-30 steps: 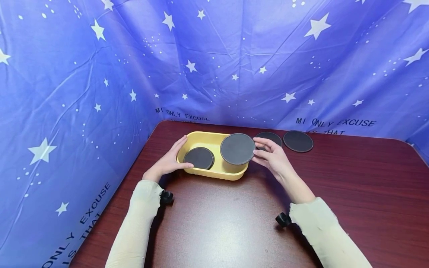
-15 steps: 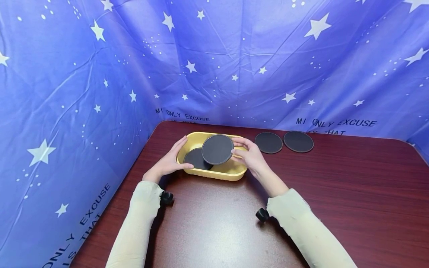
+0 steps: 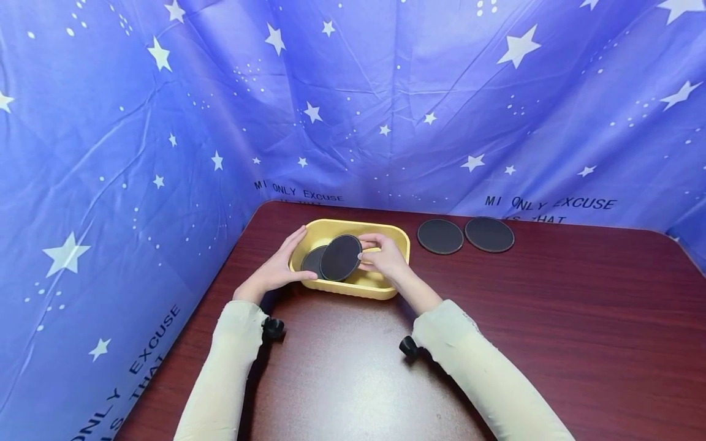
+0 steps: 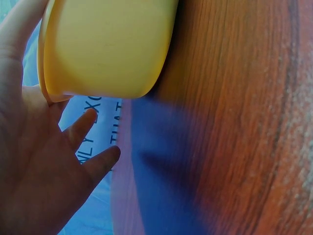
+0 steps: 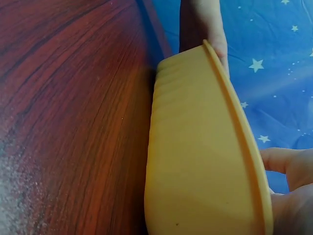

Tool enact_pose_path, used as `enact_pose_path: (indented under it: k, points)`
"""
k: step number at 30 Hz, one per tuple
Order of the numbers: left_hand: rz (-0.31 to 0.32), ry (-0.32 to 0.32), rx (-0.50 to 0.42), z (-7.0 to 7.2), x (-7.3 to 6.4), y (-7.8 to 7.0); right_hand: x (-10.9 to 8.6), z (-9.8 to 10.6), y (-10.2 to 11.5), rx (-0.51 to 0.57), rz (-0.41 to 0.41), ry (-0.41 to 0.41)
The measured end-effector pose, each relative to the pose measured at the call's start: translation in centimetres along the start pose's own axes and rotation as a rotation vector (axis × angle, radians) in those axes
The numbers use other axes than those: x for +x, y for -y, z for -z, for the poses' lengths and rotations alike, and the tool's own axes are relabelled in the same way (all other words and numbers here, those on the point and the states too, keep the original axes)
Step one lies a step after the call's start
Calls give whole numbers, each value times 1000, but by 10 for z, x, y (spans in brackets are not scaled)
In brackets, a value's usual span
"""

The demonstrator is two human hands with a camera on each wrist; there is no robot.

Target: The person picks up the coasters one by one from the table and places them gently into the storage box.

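A yellow oblong basket (image 3: 364, 291) stands on the table, and my left hand (image 3: 270, 272) holds its left end. The thumb lies over the front rim; in the left wrist view several spread fingers (image 4: 105, 164) reach past the basket's end. A round black coaster (image 3: 341, 258), tilted, hangs inside the basket, its right edge pinched between thumb and fingers of my right hand (image 3: 386, 260). Beneath it another black coaster (image 3: 312, 261) lies at the basket's left end, partly covered. The right wrist view shows the basket's outer wall (image 5: 200, 147), which hides the held coaster.
Two more black coasters, a nearer one (image 3: 440, 236) and one further right (image 3: 489, 234), lie flat side by side on the dark red wooden table (image 3: 579, 306), right of the basket. A blue star-printed cloth (image 3: 353, 92) hangs behind and at the left.
My right hand has carried its coaster leftward and down into the basket, above the coaster lying there, and tilted it. The left hand has stayed on the basket's end.
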State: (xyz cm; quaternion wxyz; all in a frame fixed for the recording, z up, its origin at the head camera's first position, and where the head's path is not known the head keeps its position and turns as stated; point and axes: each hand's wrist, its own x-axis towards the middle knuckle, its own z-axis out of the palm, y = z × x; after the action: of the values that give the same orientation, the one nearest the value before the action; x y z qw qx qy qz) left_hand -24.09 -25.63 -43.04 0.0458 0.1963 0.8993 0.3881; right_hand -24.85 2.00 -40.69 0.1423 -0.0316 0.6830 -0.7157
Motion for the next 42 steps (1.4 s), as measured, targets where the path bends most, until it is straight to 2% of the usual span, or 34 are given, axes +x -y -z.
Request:
enact_pose_path:
  k: [6,14,23,33,42]
  points:
    - [2,2,3,-1,-1,-1,4,-4,-4,-45,-36,29]
    - [4,-2,1,0,-1,-1,2,-4,-4,-115,-83,119]
    - [7,3,-1,0,-1,-3,2,-4,-5,-113,-81,134]
    - [-1,-1,3,1,-1,-4,3,-4,-7,-115,-72,235]
    - [2,-4,8,0,-2,-3,-2,6,1,-48,-33,247]
